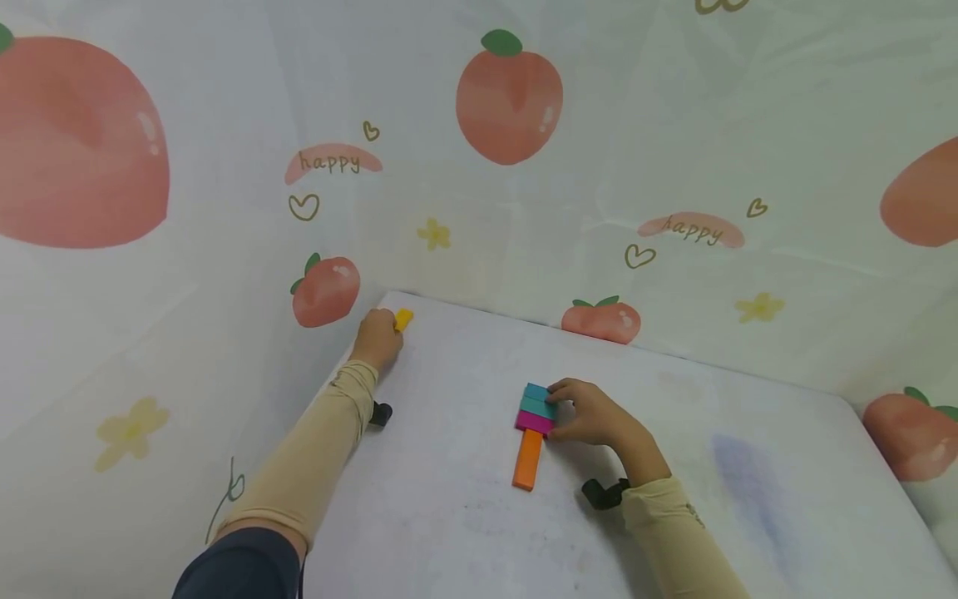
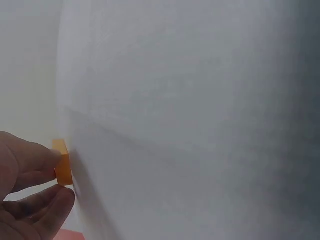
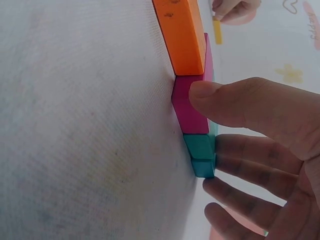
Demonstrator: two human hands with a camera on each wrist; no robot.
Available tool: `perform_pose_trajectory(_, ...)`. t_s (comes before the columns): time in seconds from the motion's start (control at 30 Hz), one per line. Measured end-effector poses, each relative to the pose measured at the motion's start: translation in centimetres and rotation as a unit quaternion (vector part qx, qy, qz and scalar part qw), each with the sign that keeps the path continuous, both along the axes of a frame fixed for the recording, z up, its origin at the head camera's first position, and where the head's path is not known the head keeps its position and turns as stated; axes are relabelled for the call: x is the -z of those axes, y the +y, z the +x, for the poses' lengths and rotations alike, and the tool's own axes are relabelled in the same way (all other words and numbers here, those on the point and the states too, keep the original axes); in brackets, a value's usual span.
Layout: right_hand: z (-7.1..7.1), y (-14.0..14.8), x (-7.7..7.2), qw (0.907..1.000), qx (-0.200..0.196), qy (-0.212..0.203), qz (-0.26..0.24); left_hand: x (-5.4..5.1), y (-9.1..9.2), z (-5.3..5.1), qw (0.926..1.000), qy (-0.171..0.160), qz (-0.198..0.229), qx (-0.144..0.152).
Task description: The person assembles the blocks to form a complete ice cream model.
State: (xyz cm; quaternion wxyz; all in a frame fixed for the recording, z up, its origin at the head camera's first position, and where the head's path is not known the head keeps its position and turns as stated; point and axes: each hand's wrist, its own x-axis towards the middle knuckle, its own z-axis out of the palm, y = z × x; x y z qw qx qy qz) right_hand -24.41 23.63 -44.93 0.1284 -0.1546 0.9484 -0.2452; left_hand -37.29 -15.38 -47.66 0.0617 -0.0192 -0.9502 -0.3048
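My left hand point(image 1: 380, 339) pinches a yellow block point(image 1: 404, 319) between thumb and fingers at the table's far left corner. Nearer the middle lies a row of blocks: a long orange block point(image 1: 527, 460), a magenta block point(image 1: 535, 422) across its far end, then a teal block point(image 1: 537, 406) and a blue-teal block point(image 1: 535, 391). At the row's right side, my right hand point(image 1: 595, 416) has its fingers spread and gently bent. Its thumb rests against the magenta block point(image 3: 192, 112), with the fingertips by the teal block point(image 3: 199, 146); their exact contact is partly hidden.
The white table point(image 1: 449, 524) meets a fruit-printed cloth backdrop point(image 1: 509, 208) along its far and left edges. A bluish smudge point(image 1: 748, 499) marks the tabletop at the right. Dark wrist-worn pieces show below each hand.
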Motion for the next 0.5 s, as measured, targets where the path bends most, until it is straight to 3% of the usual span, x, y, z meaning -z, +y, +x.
perform_pose_trajectory(0.5,-0.10,0.05,0.09,1.0000,-0.001,0.003,-0.001,-0.36,0.24,-0.12,0.9995,0.026,0.016,-0.009)
